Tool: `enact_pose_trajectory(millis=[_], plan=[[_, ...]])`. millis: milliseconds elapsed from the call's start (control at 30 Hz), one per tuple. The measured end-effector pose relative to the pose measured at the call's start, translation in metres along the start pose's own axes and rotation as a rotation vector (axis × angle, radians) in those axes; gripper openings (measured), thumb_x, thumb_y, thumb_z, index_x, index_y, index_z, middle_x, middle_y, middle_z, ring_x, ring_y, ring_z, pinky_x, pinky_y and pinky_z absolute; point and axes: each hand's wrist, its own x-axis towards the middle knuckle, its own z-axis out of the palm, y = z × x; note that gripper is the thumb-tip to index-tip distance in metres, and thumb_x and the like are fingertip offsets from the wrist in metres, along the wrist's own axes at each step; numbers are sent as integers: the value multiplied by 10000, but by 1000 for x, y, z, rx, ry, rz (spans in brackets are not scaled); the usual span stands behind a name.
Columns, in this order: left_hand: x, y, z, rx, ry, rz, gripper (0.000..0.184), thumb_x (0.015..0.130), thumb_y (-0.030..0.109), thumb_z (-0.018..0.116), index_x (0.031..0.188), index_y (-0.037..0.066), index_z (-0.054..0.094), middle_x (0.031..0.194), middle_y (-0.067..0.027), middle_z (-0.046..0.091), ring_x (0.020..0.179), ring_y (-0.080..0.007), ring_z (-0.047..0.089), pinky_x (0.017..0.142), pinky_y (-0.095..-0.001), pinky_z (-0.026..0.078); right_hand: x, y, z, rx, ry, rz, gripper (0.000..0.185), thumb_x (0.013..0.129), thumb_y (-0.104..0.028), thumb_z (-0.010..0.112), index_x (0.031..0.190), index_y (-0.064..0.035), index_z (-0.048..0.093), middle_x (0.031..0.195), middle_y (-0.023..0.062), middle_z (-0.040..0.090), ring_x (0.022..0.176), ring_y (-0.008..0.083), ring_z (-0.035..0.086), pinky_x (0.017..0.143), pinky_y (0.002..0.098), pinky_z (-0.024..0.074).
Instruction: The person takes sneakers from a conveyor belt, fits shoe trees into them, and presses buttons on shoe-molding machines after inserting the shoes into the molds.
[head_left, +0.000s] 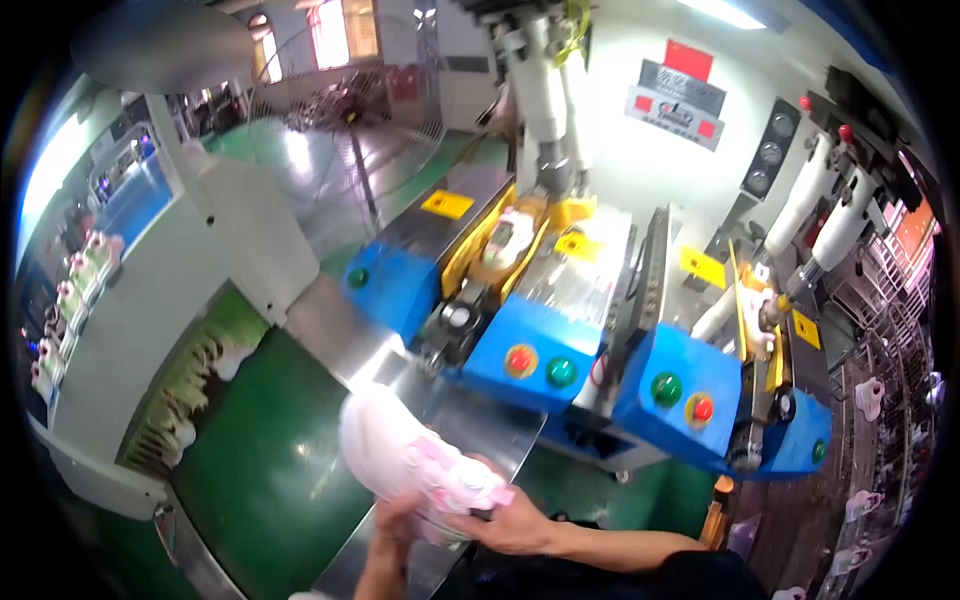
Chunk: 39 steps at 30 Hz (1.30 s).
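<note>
Shoe point(415, 458) held near the worktop point(478, 412)
Left hand point(400, 512) grips it (white and pink); right hand point(515, 522) grips also

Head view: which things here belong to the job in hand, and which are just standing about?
Likely part of the job:
- pink-and-white shoe, held in the left hand and right hand
- blue-fronted machine, probably
- shoe seated in the machine

Apparently just around:
- standing fan
- wall signs
- window
</note>
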Motion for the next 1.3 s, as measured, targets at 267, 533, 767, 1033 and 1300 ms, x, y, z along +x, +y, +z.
enact_pose_trajectory(millis=[267,533,767,1033,1300], plan=[[141,-49,64,453,57,395,457,960,121,502,1359,-20,329,1367,-175,424,1297,-251,394,1078,-347,321,-40,29,-125,-5,283,347,442,859,-193,665,1211,30,519,1142,91,580,1035,174,540,936,334,418],[508,-61,101,1455,-299,426,614,849,247,611,1334,-6,330,1180,-292,538,1098,-430,532,926,-445,426,45,-14,-124,101,468,561,495,784,-260,722,1152,11,532,1020,102,583,910,192,551,819,360,459],[529,-19,128,821,-369,40,470,789,125,636,1208,-49,512,1041,-109,604,934,-190,599,860,-312,464,61,-21,-143,-161,608,659,196,823,-182,665,909,-18,599,705,2,561,589,97,490,537,260,422],[335,67,-47,-114,-91,168,503,926,189,477,1382,8,370,1319,-149,502,1189,-257,516,971,-402,453,266,-44,-199,500,651,745,440,888,-204,622,1221,35,462,1139,164,589,1006,271,626,812,438,561],[163,70,-165,-141,712,100,579,933,343,486,1372,-18,378,1284,-172,522,1155,-288,538,957,-429,454,415,174,-257,-1203,1097,78,556,801,-263,655,1191,45,408,993,223,543,1001,350,561,850,447,455]])
